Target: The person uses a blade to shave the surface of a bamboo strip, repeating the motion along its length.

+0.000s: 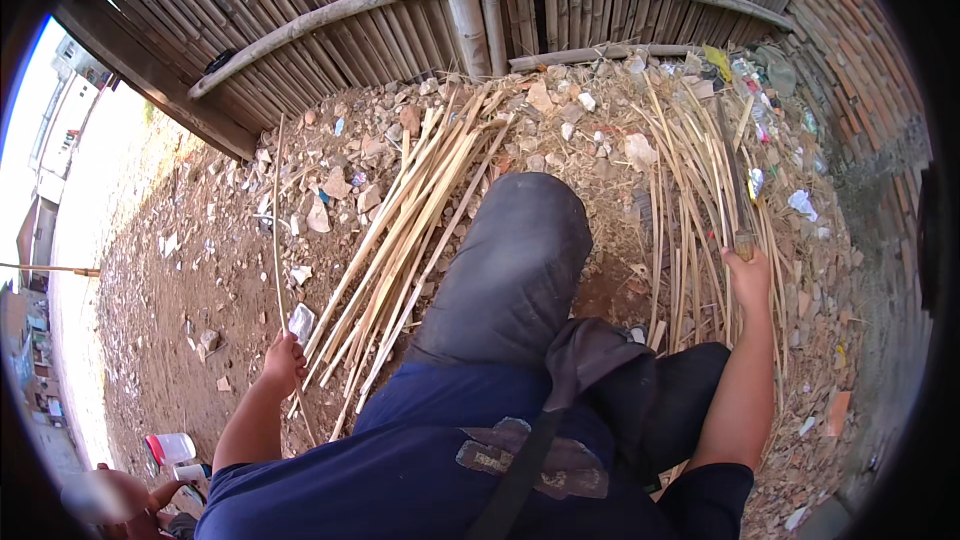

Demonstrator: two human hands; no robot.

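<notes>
My left hand (284, 362) is closed around a long thin bamboo strip (279, 210), which stands nearly upright in the view, left of my knee. In my right hand (747, 275) is the handle of a machete (736, 170), its long narrow blade pointing away from me. A pile of split bamboo strips (420, 230) lies on the ground between my left hand and my leg. Under and beside the machete lies a second bundle of bamboo strips (687, 200). A dark cloth (600, 355) hangs over my lap.
A bamboo slat wall (330, 0) with wooden poles closes off the far side; a brick wall (870, 70) stands at right. Stones and litter cover the dirt ground (170, 270). At lower left are a clear container with red lid (172, 448) and another person (150, 510).
</notes>
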